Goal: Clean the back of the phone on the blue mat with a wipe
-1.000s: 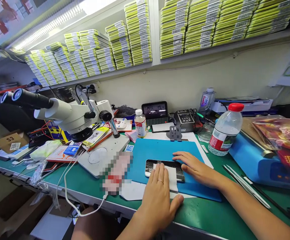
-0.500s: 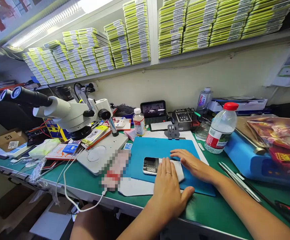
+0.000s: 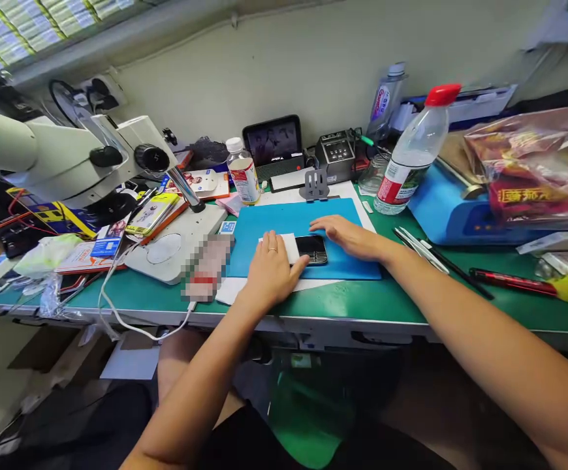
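A smartphone (image 3: pixel 312 250) with a dark, glossy screen lies flat on a blue mat (image 3: pixel 274 215). My left hand (image 3: pixel 271 264) rests flat, fingers straight and together, on a white wipe (image 3: pixel 290 247) that covers the phone's left part. A ring is on one of its fingers. Beside the phone's right end, my right hand (image 3: pixel 347 235) is open with its fingers stretched to the left, holding nothing. The right fingertips are close to the phone's upper edge; whether they touch it I cannot tell.
A microscope (image 3: pixel 59 153) stands to the left, with its base (image 3: pixel 161 251) near a blurred-out item (image 3: pixel 208 267) on a white cable. Behind the mat are a small bottle (image 3: pixel 243 171) and a propped screen (image 3: pixel 273 142). Tweezers (image 3: pixel 421 250) and a red-capped water bottle (image 3: pixel 414 153) are on the right.
My left hand has slid with the wipe to the left along the phone, uncovering its right end. The right hand stays near the right end. The view has tilted downward.
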Tool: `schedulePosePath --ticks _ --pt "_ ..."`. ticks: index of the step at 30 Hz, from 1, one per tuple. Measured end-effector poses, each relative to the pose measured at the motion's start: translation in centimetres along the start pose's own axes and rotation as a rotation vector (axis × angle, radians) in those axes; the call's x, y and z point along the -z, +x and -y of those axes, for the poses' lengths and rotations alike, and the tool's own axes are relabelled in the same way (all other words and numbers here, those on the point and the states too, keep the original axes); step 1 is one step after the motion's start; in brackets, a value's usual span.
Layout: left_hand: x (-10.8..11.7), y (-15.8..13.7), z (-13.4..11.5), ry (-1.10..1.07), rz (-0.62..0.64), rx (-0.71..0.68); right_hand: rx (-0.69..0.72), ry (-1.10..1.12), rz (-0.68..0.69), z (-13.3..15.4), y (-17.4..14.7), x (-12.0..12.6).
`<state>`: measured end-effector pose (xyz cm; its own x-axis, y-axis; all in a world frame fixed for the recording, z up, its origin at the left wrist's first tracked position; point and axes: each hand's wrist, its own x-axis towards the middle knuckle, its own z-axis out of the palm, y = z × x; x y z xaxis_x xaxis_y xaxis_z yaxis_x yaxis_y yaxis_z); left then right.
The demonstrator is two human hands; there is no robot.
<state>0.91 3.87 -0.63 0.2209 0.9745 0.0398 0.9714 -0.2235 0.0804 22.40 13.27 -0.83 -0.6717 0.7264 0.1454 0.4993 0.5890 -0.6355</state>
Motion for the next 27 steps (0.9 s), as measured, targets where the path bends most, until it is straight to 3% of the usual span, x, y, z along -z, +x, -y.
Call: schedulePosePath --ticks 6,14,21,27 --pt "-0.2 -0.1 -5.9 -0.029 -0.053 -0.213 -0.077 0.057 -0.009 0.7 -0.5 0.4" --pt "-0.5 -2.7 -2.6 0.014 -0.087 -0.171 -0.088 0.056 -0.006 1.1 -0.5 0.6" --pt "-0.1 1.0 -4.9 -0.009 -0.059 -0.193 -0.102 0.063 -0.029 0.7 -0.5 0.5" --pt "-0.2 -2.5 -3.8 -0.056 -0.086 -0.290 -0.097 0.068 -0.037 0.5 -0.6 0.4"
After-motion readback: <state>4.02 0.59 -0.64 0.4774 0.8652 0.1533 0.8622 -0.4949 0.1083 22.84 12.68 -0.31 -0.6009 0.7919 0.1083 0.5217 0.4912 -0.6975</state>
